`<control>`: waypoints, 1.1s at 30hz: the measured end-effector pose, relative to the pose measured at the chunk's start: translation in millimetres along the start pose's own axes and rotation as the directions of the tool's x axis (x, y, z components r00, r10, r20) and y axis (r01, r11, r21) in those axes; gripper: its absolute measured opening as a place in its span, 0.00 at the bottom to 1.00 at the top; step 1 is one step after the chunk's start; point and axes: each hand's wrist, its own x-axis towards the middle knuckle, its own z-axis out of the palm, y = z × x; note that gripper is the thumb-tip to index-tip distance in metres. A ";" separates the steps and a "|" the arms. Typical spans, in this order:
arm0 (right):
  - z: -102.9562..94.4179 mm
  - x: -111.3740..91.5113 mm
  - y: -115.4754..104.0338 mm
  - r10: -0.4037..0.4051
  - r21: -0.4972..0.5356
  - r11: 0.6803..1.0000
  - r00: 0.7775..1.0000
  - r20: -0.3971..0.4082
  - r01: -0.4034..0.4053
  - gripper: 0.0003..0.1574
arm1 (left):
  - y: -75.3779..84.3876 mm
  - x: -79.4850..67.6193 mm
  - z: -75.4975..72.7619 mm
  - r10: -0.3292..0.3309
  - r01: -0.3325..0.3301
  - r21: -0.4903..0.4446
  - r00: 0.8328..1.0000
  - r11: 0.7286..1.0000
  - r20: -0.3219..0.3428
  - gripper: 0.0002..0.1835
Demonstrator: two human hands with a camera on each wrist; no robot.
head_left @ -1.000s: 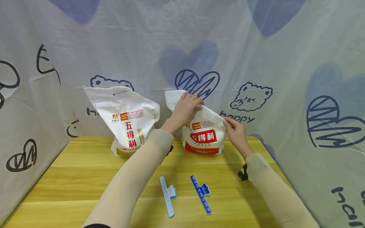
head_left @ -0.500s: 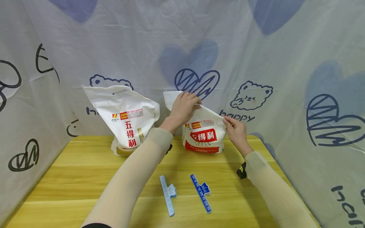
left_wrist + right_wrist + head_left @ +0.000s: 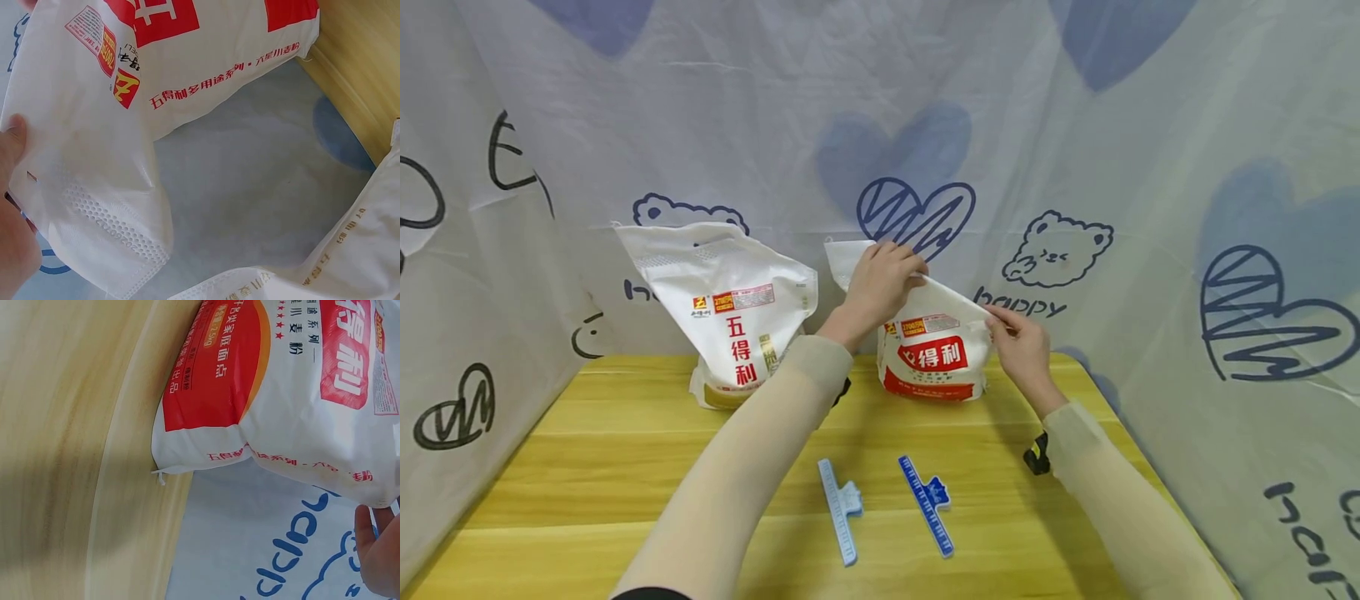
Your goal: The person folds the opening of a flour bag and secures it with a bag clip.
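A white flour bag (image 3: 932,354) with red print stands at the back right of the table, its top slanting down to the right. My left hand (image 3: 883,279) grips the bag's upper edge near its raised left corner; in the left wrist view the thumb (image 3: 15,134) lies on the white material. With my right hand (image 3: 1021,346) I pinch the bag's right top corner between thumb and fingers. The right wrist view shows the fingers (image 3: 364,528) at that corner. To the left stands a second white flour bag (image 3: 737,308) with red and gold print, touched by neither hand.
Nearer on the wooden table (image 3: 625,492) lie a light blue clip (image 3: 838,512) and a dark blue clip (image 3: 927,507), both with long ruler-like bars. A white cloth (image 3: 760,100) with hearts and bears hangs behind and at both sides.
The left hand has slid slightly left and down along the bag's top edge, and the raised left corner has shifted a little left. The right hand keeps its hold; the clips lie still.
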 end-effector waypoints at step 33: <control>-14.7 -94.0 5.8 -0.111 0.054 0.993 0.963 0.245 0.101 0.30 | -0.1 -10.0 4.1 -0.010 0.009 -0.035 1.000 0.999 -0.010 0.10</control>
